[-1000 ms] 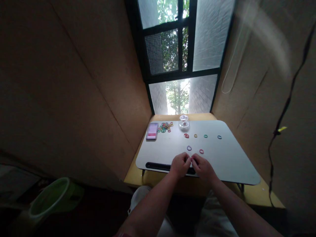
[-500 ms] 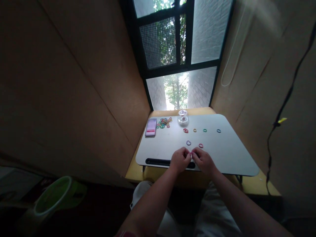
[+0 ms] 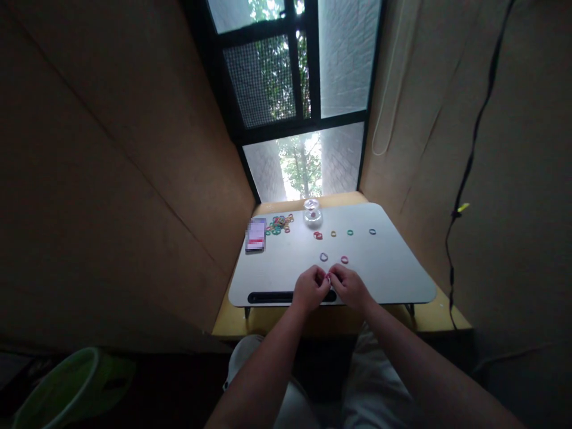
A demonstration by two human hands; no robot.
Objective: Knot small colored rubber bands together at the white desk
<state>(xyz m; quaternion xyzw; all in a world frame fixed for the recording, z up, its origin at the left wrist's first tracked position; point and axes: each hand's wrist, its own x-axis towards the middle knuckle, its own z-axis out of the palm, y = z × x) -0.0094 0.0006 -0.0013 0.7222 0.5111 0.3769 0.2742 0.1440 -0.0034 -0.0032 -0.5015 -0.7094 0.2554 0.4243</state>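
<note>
My left hand point(image 3: 310, 288) and my right hand point(image 3: 351, 287) meet over the front edge of the white lap table point(image 3: 277, 274). Both are closed in a pinch on one small pink hair tie point(image 3: 328, 277), mostly hidden by the fingertips. Just beyond them lie a purple hair tie point(image 3: 324, 257) and a pinkish-red one point(image 3: 344, 260). Farther back, a row holds red hair ties point(image 3: 317, 236), a yellow one point(image 3: 333, 233), a green one point(image 3: 350, 232) and a dark blue one point(image 3: 372, 231).
A pile of mixed hair ties point(image 3: 280, 224) lies at the back left beside a phone point(image 3: 256, 235). A clear round container point(image 3: 313, 215) stands at the back. A black slot point(image 3: 270, 297) runs along the front edge. A green basket point(image 3: 67, 387) sits low at left.
The camera view has turned, so the table appears farther left. My hands stay together on the pink hair tie, with only slight finger movement; the laid-out ties keep their places.
</note>
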